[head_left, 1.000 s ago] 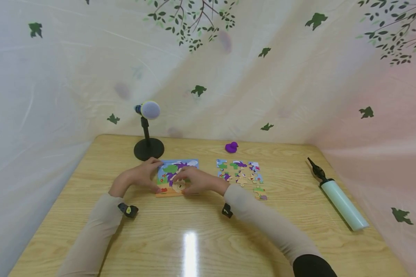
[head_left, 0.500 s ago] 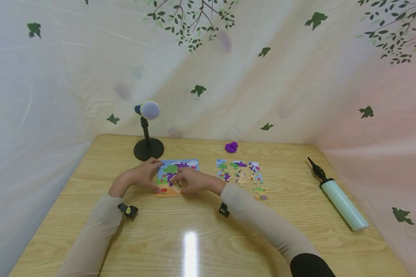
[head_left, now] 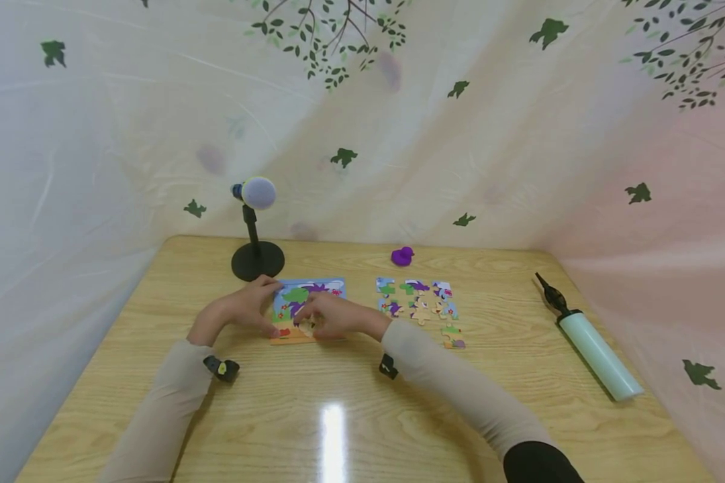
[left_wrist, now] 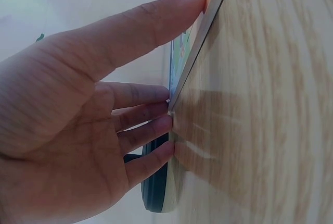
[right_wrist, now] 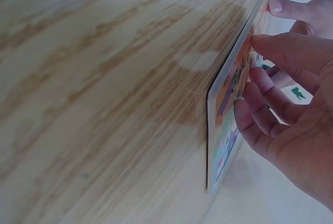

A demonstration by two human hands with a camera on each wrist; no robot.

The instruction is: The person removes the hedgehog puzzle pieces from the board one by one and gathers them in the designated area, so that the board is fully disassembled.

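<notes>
A flat puzzle board (head_left: pixel 329 283) with a cartoon picture lies on the table, left of centre. My left hand (head_left: pixel 249 305) spans its left edge, thumb on the near corner and the other fingers nearly straight against the side. In the left wrist view the thumb (left_wrist: pixel 177 13) rests on the board's face. Over the board's middle, my right hand (head_left: pixel 338 315) has its fingers bent, thumb and index finger around a tan puzzle piece (head_left: pixel 306 327). In the right wrist view its thumb (right_wrist: pixel 278 44) and fingertips are right at the board's surface. The hand hides part of the picture.
Several loose puzzle pieces (head_left: pixel 421 310) lie in rows right of the board. Behind them sits a purple toy duck (head_left: pixel 402 256). A lamp-like stand (head_left: pixel 258 258) with a round white head is at the back left. A pale green hand pump (head_left: pixel 599 355) lies far right.
My right hand has shifted slightly left across the board, with its fingers still bent over it. The left hand stays at the board's left edge.
</notes>
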